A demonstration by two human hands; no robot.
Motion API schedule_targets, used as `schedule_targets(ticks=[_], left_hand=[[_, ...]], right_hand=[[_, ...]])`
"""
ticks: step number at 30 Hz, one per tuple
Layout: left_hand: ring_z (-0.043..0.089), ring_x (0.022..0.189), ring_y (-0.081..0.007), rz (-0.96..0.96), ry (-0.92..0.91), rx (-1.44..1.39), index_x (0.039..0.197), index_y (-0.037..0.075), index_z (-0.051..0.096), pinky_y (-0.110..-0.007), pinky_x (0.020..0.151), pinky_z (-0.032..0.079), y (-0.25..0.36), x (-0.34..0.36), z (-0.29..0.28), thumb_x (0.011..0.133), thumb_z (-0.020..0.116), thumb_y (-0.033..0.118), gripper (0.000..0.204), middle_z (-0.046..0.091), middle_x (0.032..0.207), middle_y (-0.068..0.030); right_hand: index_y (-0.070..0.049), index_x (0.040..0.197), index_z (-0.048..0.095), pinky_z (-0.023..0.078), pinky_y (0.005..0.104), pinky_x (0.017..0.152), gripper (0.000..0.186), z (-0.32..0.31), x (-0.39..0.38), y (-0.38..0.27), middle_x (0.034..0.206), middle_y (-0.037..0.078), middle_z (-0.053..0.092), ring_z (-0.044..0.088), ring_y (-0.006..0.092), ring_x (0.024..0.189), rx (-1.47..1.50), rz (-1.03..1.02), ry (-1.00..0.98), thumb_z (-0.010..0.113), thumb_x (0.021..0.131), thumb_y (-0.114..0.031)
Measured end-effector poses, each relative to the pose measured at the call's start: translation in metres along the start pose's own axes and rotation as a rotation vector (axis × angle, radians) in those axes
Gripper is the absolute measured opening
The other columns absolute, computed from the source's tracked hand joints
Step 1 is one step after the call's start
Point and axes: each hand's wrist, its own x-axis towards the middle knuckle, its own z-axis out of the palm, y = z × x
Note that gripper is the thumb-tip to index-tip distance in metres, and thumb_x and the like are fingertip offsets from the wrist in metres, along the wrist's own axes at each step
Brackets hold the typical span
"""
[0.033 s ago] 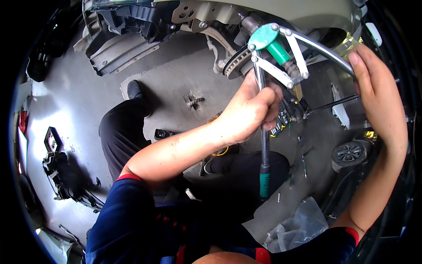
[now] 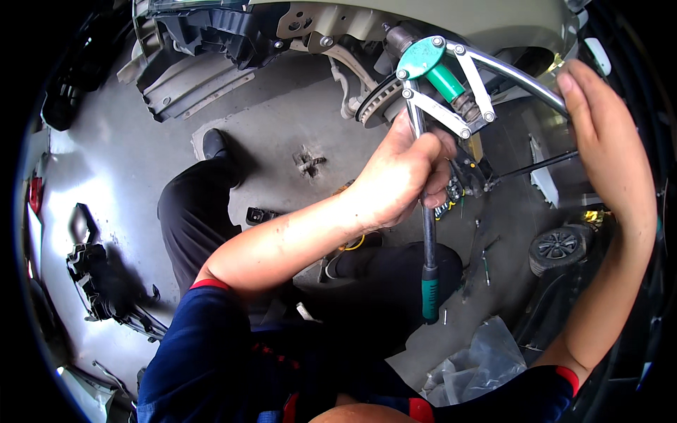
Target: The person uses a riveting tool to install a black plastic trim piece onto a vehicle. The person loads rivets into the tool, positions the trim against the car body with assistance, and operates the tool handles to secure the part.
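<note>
A long-arm hand riveter (image 2: 425, 58) with a green body, silver link bars and two long handles is held up before the car. My left hand (image 2: 417, 161) is closed around the metal shaft of one handle, below its pivot. That handle's green grip (image 2: 429, 296) hangs free beneath my fist. At the right, my right hand (image 2: 599, 116) wraps round the outer end of the other handle, with the palm side hidden. The riveter's nose points up and left, close under the car's body panel (image 2: 486, 17). Behind the tool is a brake disc (image 2: 379, 99).
Black and beige front parts of the car (image 2: 204, 32) are exposed at upper left. A wheel (image 2: 559, 247) lies at right, near scattered tools (image 2: 486, 268). Clear plastic sheeting (image 2: 486, 356) lies at lower right, removed dark parts (image 2: 106, 289) on the left floor.
The lower end of the left handle has swung slightly to the right and down. The riveter's head has shifted a little left. Both hands keep their grip.
</note>
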Motion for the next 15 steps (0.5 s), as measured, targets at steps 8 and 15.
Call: schedule_targets(ticks=[8,15], left_hand=[[0.060,0.074,-0.0137,-0.146,-0.197,0.201,0.124,0.003,0.053,-0.031,0.068,0.056,-0.031,-0.041,-0.033,0.100,0.042,0.001,0.027,0.061,0.092,-0.0076],[0.048,0.056,-0.0129,-0.349,-0.166,-0.031,0.113,0.000,0.056,-0.032,0.060,0.050,-0.038,-0.086,-0.025,0.103,0.040,0.002,0.019,0.048,0.070,-0.0022]], right_hand=[[0.001,0.111,0.064,0.051,0.0485,0.076,0.032,-0.023,0.022,-0.024,0.090,0.025,0.066,0.066,0.0436,0.086,-0.275,0.002,-0.011,0.052,0.110,-0.028],[0.002,0.113,0.064,0.052,0.0480,0.077,0.033,-0.025,0.044,-0.020,0.090,0.026,0.067,0.066,0.0448,0.088,-0.254,-0.013,-0.061,0.051,0.110,-0.029]])
